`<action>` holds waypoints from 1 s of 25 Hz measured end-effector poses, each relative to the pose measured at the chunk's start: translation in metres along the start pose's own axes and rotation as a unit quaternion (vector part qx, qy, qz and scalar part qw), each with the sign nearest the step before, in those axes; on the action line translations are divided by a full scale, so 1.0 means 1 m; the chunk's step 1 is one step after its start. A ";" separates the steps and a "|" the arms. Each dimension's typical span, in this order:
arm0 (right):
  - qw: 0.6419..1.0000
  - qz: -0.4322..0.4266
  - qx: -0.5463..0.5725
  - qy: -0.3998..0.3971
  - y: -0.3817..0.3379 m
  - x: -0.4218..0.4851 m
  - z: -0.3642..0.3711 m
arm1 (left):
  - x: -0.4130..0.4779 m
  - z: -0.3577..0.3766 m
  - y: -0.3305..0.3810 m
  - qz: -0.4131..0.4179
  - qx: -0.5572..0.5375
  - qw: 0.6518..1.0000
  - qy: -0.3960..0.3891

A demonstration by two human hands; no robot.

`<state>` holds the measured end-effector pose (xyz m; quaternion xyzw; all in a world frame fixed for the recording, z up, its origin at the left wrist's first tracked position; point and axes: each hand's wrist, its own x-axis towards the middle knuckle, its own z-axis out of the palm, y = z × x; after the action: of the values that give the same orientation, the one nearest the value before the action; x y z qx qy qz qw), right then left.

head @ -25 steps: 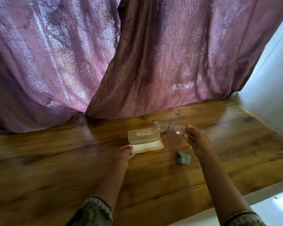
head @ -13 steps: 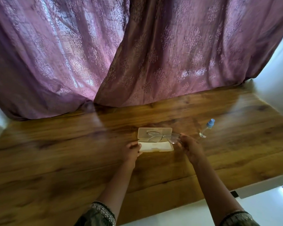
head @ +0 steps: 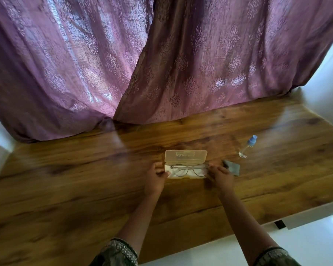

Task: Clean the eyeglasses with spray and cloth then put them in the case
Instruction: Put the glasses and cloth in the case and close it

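Metal-rimmed, clear-lensed eyeglasses lie in the lower tray of a pale translucent plastic case, whose hinged lid stands open behind them. The left hand grips the tray's left end, thumb and fingers curled round it. The right hand has its fingertips at the tray's right end; whether they pinch the frame or only touch it cannot be told.

Judged from this layout, spraying and wiping are probably over and stowing is nearly complete. What remains is to let go of the frame and shut the lid.

A small folded grey cloth lies just beside the right hand. A slim clear spray bottle with a blue cap stands farther right, apart from the cloth. All rest on a glossy brown wood-grain surface. Behind it hang backlit mauve patterned curtains, flanked by white walls.
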<state>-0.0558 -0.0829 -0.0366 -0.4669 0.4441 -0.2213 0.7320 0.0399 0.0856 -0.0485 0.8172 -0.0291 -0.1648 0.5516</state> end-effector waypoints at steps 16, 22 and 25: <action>0.939 -0.085 -0.333 0.034 0.011 0.025 0.005 | -0.003 -0.006 -0.004 0.044 -0.001 0.999 -0.030; 0.916 -0.132 -0.376 0.040 0.010 0.016 0.007 | -0.001 -0.006 -0.009 0.047 -0.013 0.998 -0.027; 0.893 -0.162 -0.419 0.032 0.008 0.013 0.006 | -0.002 -0.006 -0.007 0.061 -0.004 0.998 -0.023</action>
<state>-0.0448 -0.0858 -0.0482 -0.7883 0.4369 -0.1456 0.4080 0.0383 0.0937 -0.0522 0.8077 -0.0907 -0.1502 0.5630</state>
